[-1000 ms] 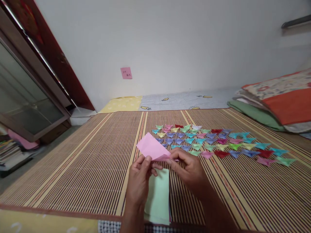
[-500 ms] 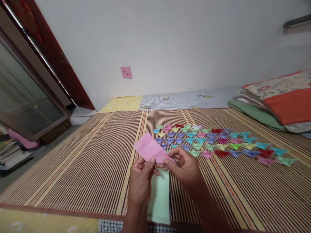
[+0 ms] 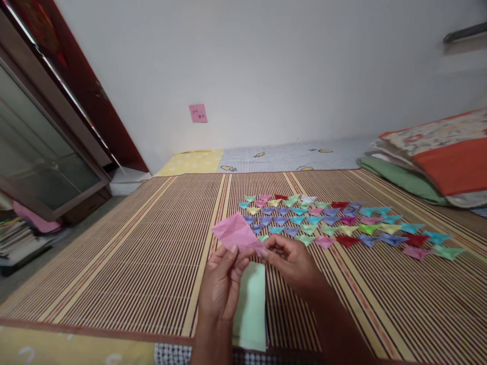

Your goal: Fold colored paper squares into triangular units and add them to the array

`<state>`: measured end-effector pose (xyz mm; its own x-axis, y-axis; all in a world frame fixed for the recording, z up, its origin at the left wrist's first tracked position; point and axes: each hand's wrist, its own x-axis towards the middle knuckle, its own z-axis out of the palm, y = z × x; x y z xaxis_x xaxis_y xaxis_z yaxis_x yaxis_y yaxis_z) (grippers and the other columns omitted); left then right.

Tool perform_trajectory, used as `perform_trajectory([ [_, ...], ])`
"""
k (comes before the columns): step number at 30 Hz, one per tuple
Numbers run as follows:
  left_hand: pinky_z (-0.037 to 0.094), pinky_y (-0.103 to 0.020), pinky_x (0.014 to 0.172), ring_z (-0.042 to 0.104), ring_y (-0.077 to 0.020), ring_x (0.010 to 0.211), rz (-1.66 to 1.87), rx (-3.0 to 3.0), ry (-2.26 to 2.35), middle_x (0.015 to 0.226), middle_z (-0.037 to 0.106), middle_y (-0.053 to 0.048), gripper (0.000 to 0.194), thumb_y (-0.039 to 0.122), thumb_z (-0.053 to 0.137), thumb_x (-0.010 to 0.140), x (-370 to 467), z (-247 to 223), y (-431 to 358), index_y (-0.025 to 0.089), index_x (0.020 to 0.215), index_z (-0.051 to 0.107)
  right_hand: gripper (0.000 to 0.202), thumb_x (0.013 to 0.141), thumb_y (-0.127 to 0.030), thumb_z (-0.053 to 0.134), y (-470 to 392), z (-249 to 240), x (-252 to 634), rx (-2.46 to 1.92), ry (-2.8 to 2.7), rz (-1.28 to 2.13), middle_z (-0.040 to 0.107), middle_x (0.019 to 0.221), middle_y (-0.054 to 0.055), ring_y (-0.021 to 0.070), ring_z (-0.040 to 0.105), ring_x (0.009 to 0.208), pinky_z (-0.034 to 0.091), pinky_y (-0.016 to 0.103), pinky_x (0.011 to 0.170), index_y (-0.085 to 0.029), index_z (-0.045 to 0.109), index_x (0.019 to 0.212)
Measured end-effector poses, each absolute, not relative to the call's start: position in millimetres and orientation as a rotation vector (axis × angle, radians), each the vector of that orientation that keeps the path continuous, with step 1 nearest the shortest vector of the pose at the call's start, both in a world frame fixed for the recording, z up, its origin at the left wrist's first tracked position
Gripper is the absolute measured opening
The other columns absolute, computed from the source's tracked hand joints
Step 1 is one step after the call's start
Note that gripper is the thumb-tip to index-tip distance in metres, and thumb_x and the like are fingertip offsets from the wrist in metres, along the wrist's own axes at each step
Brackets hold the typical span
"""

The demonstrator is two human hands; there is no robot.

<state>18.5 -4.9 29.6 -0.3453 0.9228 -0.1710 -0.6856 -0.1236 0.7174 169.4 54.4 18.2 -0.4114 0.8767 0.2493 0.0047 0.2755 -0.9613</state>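
Pink paper (image 3: 236, 230), diamond-like and creased across its face, one corner pointing far, held above the striped mat (image 3: 152, 253); my left hand (image 3: 220, 281) pinches its near edge, my right hand (image 3: 292, 261) its right corner.

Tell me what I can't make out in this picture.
Head view: the back of the pink paper, turned away from the camera.
Head view: its right corner, partly covered by the right hand.
Head view: part of the green paper, behind the left hand.
Head view: writing on the wall note, too small and blurred.
Head view: the orange cushion's end, cut off by the right edge.
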Motion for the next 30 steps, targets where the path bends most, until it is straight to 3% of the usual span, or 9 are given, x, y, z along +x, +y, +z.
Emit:
perform_trajectory([
  [2, 0.064, -0.023, 0.072, 0.08, -0.0197, 0.078, 1.752, 0.472, 0.895, 0.088, 0.083, -0.009, 0.029, 0.024, 0.096, 0.062, 18, 26, -5, 0.013, 0.084, 0.079, 0.019, 0.088, -0.033, 0.071, 53, 22, 171, -0.858, -1.679, 1.108, 0.077, 0.097, 0.008, 0.0234, 0.072, 0.09, 0.056, 0.039, 0.08, -0.02, 0.071, 0.102],
  [4, 0.063, -0.028, 0.082, 0.08, -0.0219, 0.086, 1.754, 0.616, 0.959, 0.094, 0.083, -0.01, 0.023, 0.027, 0.088, 0.075, 19, 23, -6, 0.013, 0.092, 0.08, 0.04, 0.085, -0.032, 0.075, 47, 29, 172, -0.908, -1.644, 0.932, 0.076, 0.115, 0.01, 0.0271, 0.07, 0.103, 0.055, 0.044, 0.087, -0.022, 0.067, 0.123],
  [7, 0.059, -0.033, 0.093, 0.077, -0.024, 0.097, 1.708, 0.86, 1.135, 0.101, 0.082, -0.01, 0.018, 0.026, 0.079, 0.084, 20, 22, -8, 0.016, 0.098, 0.082, 0.051, 0.085, -0.027, 0.076, 37, 42, 174, -0.886, -1.673, 0.661, 0.072, 0.126, 0.01, 0.0291, 0.066, 0.11, 0.054, 0.048, 0.091, -0.027, 0.062, 0.134],
  [11, 0.054, -0.036, 0.101, 0.073, -0.0269, 0.111, 1.717, 1.047, 1.246, 0.111, 0.081, -0.01, 0.016, 0.019, 0.075, 0.082, 17, 23, -11, 0.019, 0.095, 0.084, 0.027, 0.088, -0.012, 0.068, 34, 48, 173, -0.68, -1.828, 0.393, 0.074, 0.112, 0.006, 0.0287, 0.063, 0.115, 0.048, 0.051, 0.102, -0.029, 0.073, 0.108],
  [15, 0.05, -0.035, 0.105, 0.068, -0.0256, 0.119, 1.81, 1.081, 1.265, 0.118, 0.078, -0.008, 0.021, 0.016, 0.066, 0.087, 13, 19, -13, 0.022, 0.099, 0.083, 0.022, 0.087, -0.003, 0.061, 41, 43, 174, -0.595, -1.926, 0.372, 0.071, 0.104, 0.008, 0.0272, 0.062, 0.11, 0.05, 0.047, 0.095, -0.023, 0.07, 0.087],
  [21, 0.051, -0.039, 0.105, 0.068, -0.0259, 0.119, 1.889, 1.056, 1.289, 0.123, 0.076, -0.008, 0.022, 0.021, 0.063, 0.093, 16, 19, -16, 0.023, 0.109, 0.079, 0.02, 0.087, -0.003, 0.062, 44, 37, 175, -0.607, -1.94, 0.444, 0.067, 0.112, 0.009, 0.027, 0.061, 0.112, 0.049, 0.046, 0.094, -0.021, 0.069, 0.087],
  [27, 0.047, -0.041, 0.109, 0.066, -0.0265, 0.121, 1.935, 1.139, 1.291, 0.118, 0.077, -0.008, 0.024, 0.016, 0.06, 0.092, 15, 23, -15, 0.024, 0.097, 0.083, 0.021, 0.089, -0.006, 0.06, 45, 35, 178, -0.655, -1.931, 0.493, 0.067, 0.119, 0.009, 0.028, 0.062, 0.116, 0.051, 0.049, 0.096, -0.024, 0.072, 0.089],
  [30, 0.051, -0.038, 0.103, 0.069, -0.0257, 0.114, 1.95, 1.063, 1.313, 0.11, 0.078, -0.009, 0.013, 0.02, 0.069, 0.089, 16, 24, -14, 0.022, 0.091, 0.082, 0.022, 0.088, -0.006, 0.059, 46, 35, 179, -0.656, -1.919, 0.492, 0.068, 0.12, 0.01, 0.0279, 0.063, 0.117, 0.051, 0.049, 0.097, -0.024, 0.072, 0.089],
])
